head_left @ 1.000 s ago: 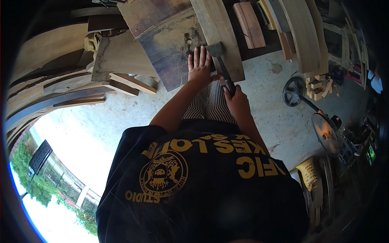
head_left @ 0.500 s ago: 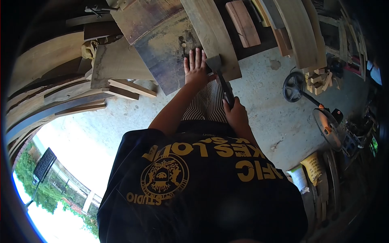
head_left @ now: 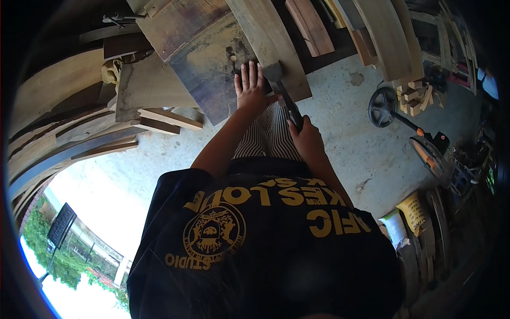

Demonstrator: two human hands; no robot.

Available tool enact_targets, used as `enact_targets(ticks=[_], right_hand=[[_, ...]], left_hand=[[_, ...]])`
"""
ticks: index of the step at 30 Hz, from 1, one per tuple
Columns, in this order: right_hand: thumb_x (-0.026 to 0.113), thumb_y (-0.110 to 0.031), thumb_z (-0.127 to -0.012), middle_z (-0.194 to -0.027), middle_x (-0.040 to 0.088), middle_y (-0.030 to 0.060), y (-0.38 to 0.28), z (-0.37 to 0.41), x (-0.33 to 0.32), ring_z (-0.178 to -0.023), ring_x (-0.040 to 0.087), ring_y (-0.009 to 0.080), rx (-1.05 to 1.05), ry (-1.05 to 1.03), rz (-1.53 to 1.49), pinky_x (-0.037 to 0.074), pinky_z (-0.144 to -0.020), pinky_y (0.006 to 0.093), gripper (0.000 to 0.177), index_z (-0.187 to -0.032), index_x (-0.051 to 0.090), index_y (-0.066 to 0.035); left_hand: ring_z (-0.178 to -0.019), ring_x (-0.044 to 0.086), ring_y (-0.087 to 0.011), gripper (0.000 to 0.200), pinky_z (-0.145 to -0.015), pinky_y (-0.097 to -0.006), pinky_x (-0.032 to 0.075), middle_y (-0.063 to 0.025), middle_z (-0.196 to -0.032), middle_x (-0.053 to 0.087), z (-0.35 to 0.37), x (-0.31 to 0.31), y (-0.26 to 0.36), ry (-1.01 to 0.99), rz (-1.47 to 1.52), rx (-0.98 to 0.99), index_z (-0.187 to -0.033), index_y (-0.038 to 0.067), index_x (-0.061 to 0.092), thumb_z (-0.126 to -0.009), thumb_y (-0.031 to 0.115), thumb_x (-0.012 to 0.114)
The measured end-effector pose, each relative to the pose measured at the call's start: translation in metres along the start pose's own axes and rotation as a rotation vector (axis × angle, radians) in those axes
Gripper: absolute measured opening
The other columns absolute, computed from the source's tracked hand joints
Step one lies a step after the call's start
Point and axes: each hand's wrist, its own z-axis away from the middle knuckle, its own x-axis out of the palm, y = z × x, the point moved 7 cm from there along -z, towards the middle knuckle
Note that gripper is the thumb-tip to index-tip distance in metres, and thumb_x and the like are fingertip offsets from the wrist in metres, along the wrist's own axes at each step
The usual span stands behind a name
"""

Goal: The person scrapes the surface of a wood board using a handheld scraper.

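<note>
My left hand (head_left: pixel 251 91) lies on the edge of a stained dark board (head_left: pixel 204 69), its fingers stretched out and a little apart, with nothing in it. My right hand (head_left: pixel 308 137) is wrapped round the dark handle of a scraper-like tool (head_left: pixel 288 102). The tool's broad flat head touches or hovers over a long pale plank (head_left: pixel 276 40) to the right of my left hand. Whether the blade presses on the wood is hard to tell.
More planks (head_left: pixel 390 40) and a reddish block (head_left: pixel 311 26) are at the upper right. Boards (head_left: pixel 154 82) stack up on the left. A wheeled orange-and-black device (head_left: pixel 425 151), wood offcuts (head_left: pixel 413 98) and sacks (head_left: pixel 413 212) stand on the right.
The whole view has shifted slightly, with the boards now a little higher and further left. The tool's head has moved slightly toward my left fingertips. Both hands keep their pose.
</note>
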Motion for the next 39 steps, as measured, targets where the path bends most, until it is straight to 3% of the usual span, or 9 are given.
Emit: enact_targets(ticks=[5,11,14,22,25,27,31,39], right_hand=[[0.053,-0.042,-0.092,-0.08,0.065,0.0247,-0.025,-0.018,-0.007,-0.08,0.065,0.0419,-0.099,0.029,-0.023,0.053,-0.069,0.0472,0.044,-0.1,0.05,0.001],[0.053,-0.044,-0.091,-0.082,0.065,0.0258,-0.013,-0.001,0.0,-0.082,0.064,0.0429,-0.023,0.013,0.01,0.053,-0.07,0.048,0.045,-0.102,0.05,0.0],[0.053,-0.044,-0.091,-0.085,0.065,0.0259,-0.05,-0.031,-0.011,-0.083,0.065,0.0422,-0.06,0.001,-0.047,0.053,-0.072,0.0483,0.046,-0.103,0.051,0.0],[0.054,-0.043,-0.09,-0.086,0.065,0.0254,-0.04,-0.015,-0.001,-0.084,0.064,0.0427,-0.041,0.026,-0.054,0.052,-0.072,0.0484,0.046,-0.105,0.051,0.001],[0.054,-0.044,-0.09,-0.087,0.065,0.0255,-0.063,-0.056,-0.002,-0.085,0.064,0.0423,-0.091,0.061,-0.068,0.052,-0.074,0.0494,0.046,-0.104,0.051,0.0],[0.054,-0.044,-0.09,-0.087,0.065,0.0256,-0.073,-0.063,-0.005,-0.086,0.064,0.0425,-0.13,0.089,-0.07,0.051,-0.074,0.0495,0.046,-0.104,0.052,0.0],[0.054,-0.045,-0.089,-0.087,0.065,0.0261,-0.052,-0.022,-0.008,-0.087,0.063,0.0428,-0.047,0.052,-0.055,0.051,-0.075,0.0493,0.047,-0.101,0.054,0.001],[0.057,-0.043,-0.088,-0.09,0.065,0.0277,-0.104,-0.085,-0.031,-0.089,0.063,0.0433,-0.125,0.112,-0.05,0.051,-0.077,0.0488,0.048,-0.103,0.055,0.002]], left_hand=[[-0.143,-0.007,-0.0374,0.107,-0.112,-0.0553,-0.004,-0.0201,-0.155,-0.001,-0.002,0.001,0.0,-0.053,0.004,0.009,-0.147,-0.001,0.014,-0.075,0.061,0.062],[-0.143,-0.008,-0.038,0.106,-0.111,-0.0563,-0.004,-0.0204,-0.155,-0.003,-0.002,0.003,0.0,-0.097,-0.025,0.002,-0.148,0.001,0.009,-0.076,0.056,0.064],[-0.144,-0.009,-0.0346,0.106,-0.112,-0.0549,-0.005,-0.0161,-0.156,-0.003,-0.001,0.002,-0.001,-0.055,0.003,0.0,-0.149,0.003,0.011,-0.075,0.061,0.061],[-0.144,-0.008,-0.0352,0.108,-0.112,-0.0554,-0.005,-0.0159,-0.157,-0.002,-0.001,0.005,0.0,-0.16,-0.075,-0.03,-0.149,0.004,0.008,-0.075,0.062,0.062],[-0.144,-0.007,-0.035,0.109,-0.112,-0.0549,-0.004,-0.0154,-0.157,-0.002,-0.002,0.011,-0.003,-0.11,-0.109,-0.035,-0.149,0.005,0.007,-0.074,0.061,0.062],[-0.144,-0.007,-0.0348,0.109,-0.112,-0.0546,-0.004,-0.015,-0.157,-0.002,-0.003,0.005,-0.002,0.083,-0.037,0.012,-0.149,0.006,0.006,-0.074,0.06,0.063],[-0.144,-0.008,-0.034,0.108,-0.112,-0.054,-0.005,-0.0147,-0.157,-0.003,-0.002,0.004,-0.001,-0.149,0.013,-0.033,-0.149,0.006,0.007,-0.075,0.061,0.062],[-0.144,-0.009,-0.0328,0.106,-0.112,-0.0543,-0.006,-0.0134,-0.157,-0.003,-0.003,0.002,0.0,-0.097,0.041,-0.026,-0.149,0.005,0.008,-0.076,0.063,0.059]])
